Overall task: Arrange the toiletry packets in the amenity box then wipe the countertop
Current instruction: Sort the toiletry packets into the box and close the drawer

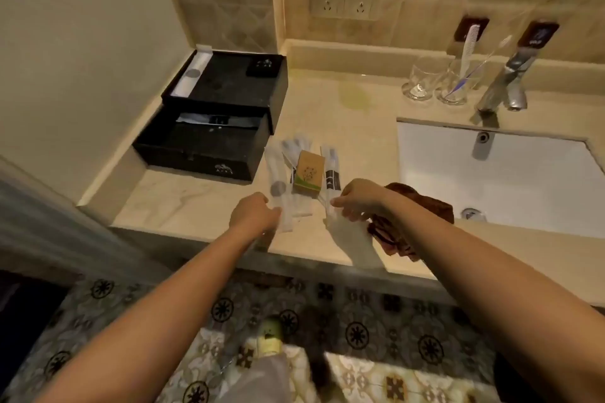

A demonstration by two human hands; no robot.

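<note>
On the counter's left, black amenity box (226, 88) with drawer (199, 149) pulled out, one white packet in top tray, loose packets (302, 173) beside it, my left hand (253, 214) pinching one, right hand (358, 199) gripping another, brown cloth (422, 206) underneath.

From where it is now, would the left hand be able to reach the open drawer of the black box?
Probably yes: the left hand rests on a packet beside the drawer, with bare countertop between.

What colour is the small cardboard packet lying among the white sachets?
Brown kraft with a green band, the small cardboard packet in the head view.
</note>
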